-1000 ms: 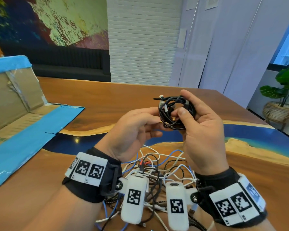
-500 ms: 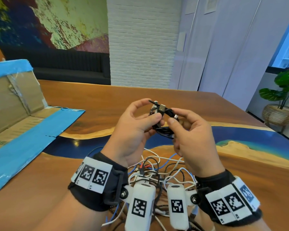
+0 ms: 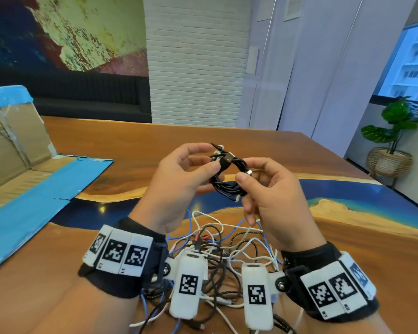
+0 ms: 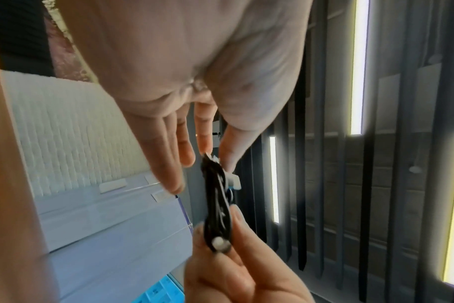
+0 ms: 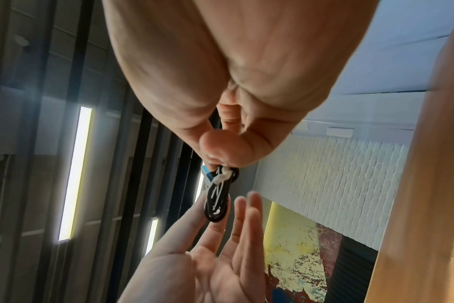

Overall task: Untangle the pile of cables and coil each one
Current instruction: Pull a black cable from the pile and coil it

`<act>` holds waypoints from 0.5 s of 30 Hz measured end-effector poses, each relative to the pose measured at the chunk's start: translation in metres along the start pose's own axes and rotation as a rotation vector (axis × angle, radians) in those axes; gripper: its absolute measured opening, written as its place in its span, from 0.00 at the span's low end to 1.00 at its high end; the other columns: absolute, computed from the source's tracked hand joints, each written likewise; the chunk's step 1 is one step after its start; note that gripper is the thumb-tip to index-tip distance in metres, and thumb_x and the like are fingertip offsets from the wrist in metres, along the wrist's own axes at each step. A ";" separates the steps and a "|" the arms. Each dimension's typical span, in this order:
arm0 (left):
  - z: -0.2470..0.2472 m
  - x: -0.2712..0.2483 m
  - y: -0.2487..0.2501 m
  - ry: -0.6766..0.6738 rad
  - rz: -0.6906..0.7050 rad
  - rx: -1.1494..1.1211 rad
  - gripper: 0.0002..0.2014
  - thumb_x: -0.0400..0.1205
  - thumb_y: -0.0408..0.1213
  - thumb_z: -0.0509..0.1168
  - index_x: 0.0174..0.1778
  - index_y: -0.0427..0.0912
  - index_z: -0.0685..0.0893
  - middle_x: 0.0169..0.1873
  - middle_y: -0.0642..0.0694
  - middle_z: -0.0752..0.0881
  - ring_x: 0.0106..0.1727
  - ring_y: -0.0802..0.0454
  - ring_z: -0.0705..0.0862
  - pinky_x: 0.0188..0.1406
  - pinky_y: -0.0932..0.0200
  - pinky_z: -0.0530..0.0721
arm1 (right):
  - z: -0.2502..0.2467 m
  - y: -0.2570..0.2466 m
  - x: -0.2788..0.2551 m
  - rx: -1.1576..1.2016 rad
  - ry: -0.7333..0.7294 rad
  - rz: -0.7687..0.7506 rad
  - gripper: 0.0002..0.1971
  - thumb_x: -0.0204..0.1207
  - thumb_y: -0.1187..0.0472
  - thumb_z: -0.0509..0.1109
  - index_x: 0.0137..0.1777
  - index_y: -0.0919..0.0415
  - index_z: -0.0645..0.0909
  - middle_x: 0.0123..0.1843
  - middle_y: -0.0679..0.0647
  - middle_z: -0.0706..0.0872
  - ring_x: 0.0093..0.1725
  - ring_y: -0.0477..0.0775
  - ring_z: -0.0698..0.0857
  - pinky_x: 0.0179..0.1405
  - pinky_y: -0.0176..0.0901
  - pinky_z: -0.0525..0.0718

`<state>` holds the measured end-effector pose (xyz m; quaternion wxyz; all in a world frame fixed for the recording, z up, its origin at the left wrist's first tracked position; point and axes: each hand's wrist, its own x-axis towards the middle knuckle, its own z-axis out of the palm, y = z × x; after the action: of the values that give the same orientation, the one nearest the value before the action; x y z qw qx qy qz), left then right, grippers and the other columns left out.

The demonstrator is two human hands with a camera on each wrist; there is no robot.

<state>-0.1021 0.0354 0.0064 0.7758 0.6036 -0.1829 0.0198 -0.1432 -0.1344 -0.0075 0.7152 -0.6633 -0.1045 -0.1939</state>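
Pinching the black coiled USB cable, right hand and left hand hold it upright above the bench, metal plug uppermost; no writing legible.

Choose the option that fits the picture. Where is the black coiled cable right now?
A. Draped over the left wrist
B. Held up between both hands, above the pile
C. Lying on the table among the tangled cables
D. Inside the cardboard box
B: the black coiled cable is pinched between the left hand and the right hand, raised above the tangled pile on the table.
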 end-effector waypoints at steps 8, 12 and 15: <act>-0.008 -0.002 0.009 -0.128 0.004 0.223 0.06 0.84 0.36 0.69 0.53 0.40 0.88 0.44 0.40 0.91 0.55 0.34 0.91 0.61 0.39 0.87 | -0.073 -0.003 -0.024 -0.160 0.175 0.103 0.08 0.82 0.69 0.73 0.57 0.59 0.86 0.43 0.57 0.82 0.22 0.55 0.74 0.15 0.40 0.72; -0.009 0.000 0.006 -0.280 0.114 0.286 0.25 0.67 0.63 0.78 0.49 0.46 0.91 0.41 0.41 0.93 0.48 0.38 0.93 0.53 0.50 0.91 | -0.154 -0.008 -0.040 -0.458 0.272 0.217 0.08 0.82 0.67 0.73 0.59 0.60 0.84 0.44 0.60 0.81 0.21 0.52 0.76 0.16 0.42 0.74; -0.007 0.002 0.008 -0.390 0.136 0.349 0.36 0.59 0.73 0.78 0.52 0.49 0.91 0.41 0.42 0.93 0.44 0.45 0.94 0.49 0.55 0.92 | -0.223 -0.006 -0.057 -0.677 0.351 0.370 0.09 0.82 0.64 0.74 0.61 0.59 0.83 0.41 0.58 0.85 0.23 0.51 0.79 0.19 0.43 0.78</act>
<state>-0.1006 0.0441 0.0134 0.6069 0.7070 -0.3629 -0.0139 -0.2208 -0.3478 -0.0470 0.4865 -0.8254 0.2092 -0.1955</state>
